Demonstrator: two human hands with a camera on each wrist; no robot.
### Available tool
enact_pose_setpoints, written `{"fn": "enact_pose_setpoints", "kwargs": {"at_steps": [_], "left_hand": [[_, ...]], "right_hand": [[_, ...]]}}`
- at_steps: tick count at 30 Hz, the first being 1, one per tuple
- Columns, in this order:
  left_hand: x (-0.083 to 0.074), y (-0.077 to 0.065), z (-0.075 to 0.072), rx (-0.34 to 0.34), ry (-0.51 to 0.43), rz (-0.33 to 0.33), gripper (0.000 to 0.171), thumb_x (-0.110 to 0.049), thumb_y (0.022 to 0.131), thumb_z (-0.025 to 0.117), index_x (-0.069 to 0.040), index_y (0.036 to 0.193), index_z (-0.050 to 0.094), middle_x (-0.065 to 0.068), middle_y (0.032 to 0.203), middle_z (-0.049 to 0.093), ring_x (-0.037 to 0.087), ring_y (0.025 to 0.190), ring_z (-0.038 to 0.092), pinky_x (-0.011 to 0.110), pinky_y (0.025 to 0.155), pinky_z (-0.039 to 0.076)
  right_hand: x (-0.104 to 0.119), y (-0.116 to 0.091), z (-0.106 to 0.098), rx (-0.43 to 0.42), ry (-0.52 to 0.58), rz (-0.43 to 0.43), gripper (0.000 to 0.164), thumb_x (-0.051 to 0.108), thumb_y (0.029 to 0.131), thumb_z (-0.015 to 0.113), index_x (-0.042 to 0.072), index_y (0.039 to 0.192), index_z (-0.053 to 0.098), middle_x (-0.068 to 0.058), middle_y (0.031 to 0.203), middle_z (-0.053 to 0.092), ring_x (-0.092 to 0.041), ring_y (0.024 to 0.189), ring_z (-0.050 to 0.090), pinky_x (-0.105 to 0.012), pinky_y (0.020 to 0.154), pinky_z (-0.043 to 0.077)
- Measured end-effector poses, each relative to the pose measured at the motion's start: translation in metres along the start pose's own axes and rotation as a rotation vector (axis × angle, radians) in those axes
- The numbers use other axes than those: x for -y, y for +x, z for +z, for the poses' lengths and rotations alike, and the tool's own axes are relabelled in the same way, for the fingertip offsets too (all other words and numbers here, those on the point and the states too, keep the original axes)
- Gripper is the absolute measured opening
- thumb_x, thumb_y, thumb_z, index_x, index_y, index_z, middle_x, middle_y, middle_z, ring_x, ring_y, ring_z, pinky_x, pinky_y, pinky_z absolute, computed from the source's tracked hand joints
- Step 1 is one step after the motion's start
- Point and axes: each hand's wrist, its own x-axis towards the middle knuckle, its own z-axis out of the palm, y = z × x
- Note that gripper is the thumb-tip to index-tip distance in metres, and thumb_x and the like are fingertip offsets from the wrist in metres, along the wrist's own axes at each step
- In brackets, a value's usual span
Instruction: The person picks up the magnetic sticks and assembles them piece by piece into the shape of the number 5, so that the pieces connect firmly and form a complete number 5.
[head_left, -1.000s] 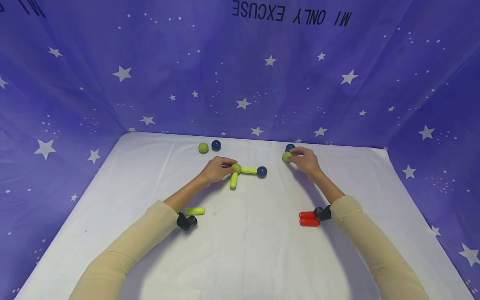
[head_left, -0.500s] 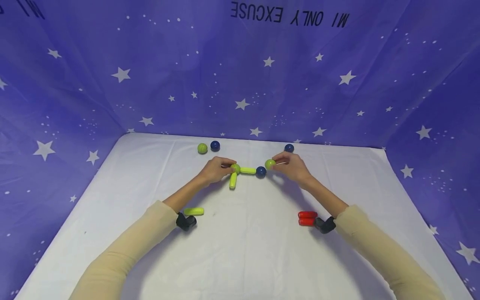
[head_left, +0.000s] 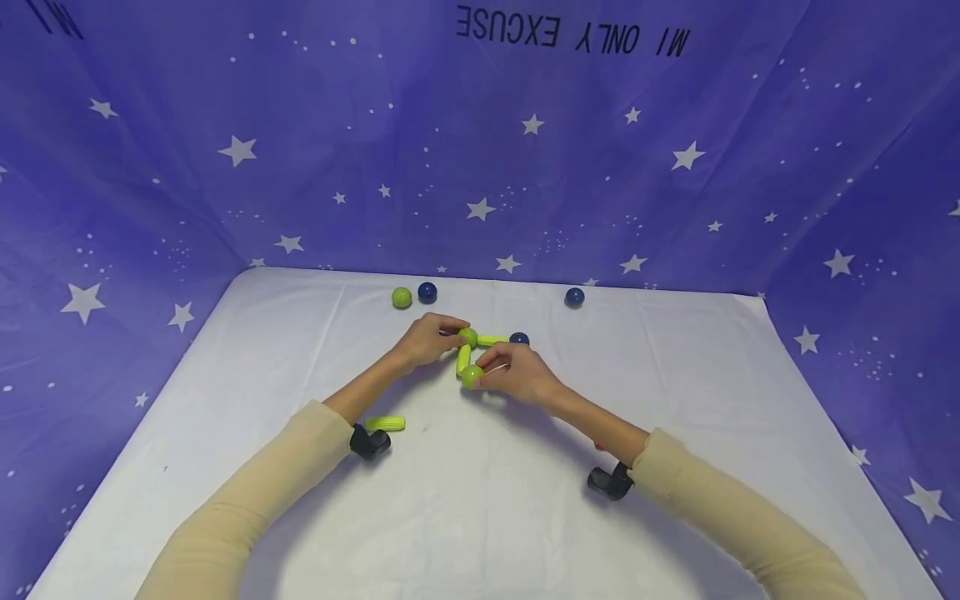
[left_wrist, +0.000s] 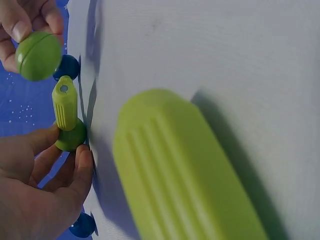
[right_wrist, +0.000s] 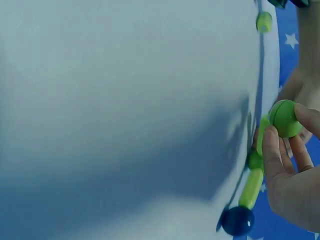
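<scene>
My left hand pinches a green ball that joins two yellow-green rods at a corner. One rod runs right to a dark blue ball. The other rod points toward the near side, a metal dot showing on its free end. Between thumb and fingertips, my right hand holds a second green ball close to that free end. A small gap seems to separate ball and rod in the left wrist view.
On the white table, a green ball and a blue ball lie at the back left. Another blue ball sits back right. A loose yellow-green rod lies by the left wrist. Red rods are mostly hidden under the right forearm.
My right hand has carried its green ball from the back right, past the joined blue ball, to the near rod's free end. The left hand keeps its hold in place.
</scene>
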Motion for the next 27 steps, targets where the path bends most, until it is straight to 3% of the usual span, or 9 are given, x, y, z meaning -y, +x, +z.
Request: {"fn": "enact_pose_setpoints", "kwargs": {"at_steps": [10,16,21,27], "left_hand": [[-0.001,-0.001,0.000,0.000,-0.006,-0.011,0.037,-0.015,0.097,0.064,-0.003,0.132,0.064,0.014,0.127,0.066,0.029,0.117,0.061,0.034,0.084,0.053],[0.000,0.000,0.001,0.003,-0.006,0.006,0.037,-0.014,0.097,0.065,-0.002,0.131,0.064,0.015,0.126,0.066,0.030,0.117,0.061,0.036,0.087,0.053],[0.001,0.000,0.002,-0.005,0.001,0.016,0.036,-0.013,0.097,0.065,0.000,0.131,0.064,0.016,0.126,0.066,0.031,0.118,0.061,0.038,0.093,0.051],[0.001,-0.001,0.002,-0.008,0.000,-0.004,0.037,-0.014,0.097,0.065,-0.001,0.131,0.064,0.015,0.128,0.065,0.031,0.119,0.060,0.038,0.096,0.049]], "right_hand": [[-0.008,0.009,0.022,-0.006,-0.021,-0.030,0.025,0.009,0.078,0.085,0.005,0.096,0.069,-0.001,0.087,0.070,-0.014,0.079,0.064,-0.026,0.066,0.050],[-0.010,0.009,0.023,0.010,-0.048,-0.018,0.027,0.010,0.078,0.085,0.006,0.099,0.068,-0.001,0.089,0.070,-0.014,0.080,0.065,-0.026,0.067,0.050],[-0.016,0.000,0.007,0.034,-0.088,-0.009,0.029,0.012,0.081,0.083,0.006,0.105,0.068,-0.001,0.095,0.070,-0.015,0.086,0.066,-0.030,0.073,0.053],[-0.037,-0.029,-0.034,0.021,-0.129,-0.036,0.024,0.014,0.087,0.078,0.004,0.107,0.070,-0.001,0.097,0.070,-0.017,0.092,0.066,-0.035,0.083,0.053]]}}
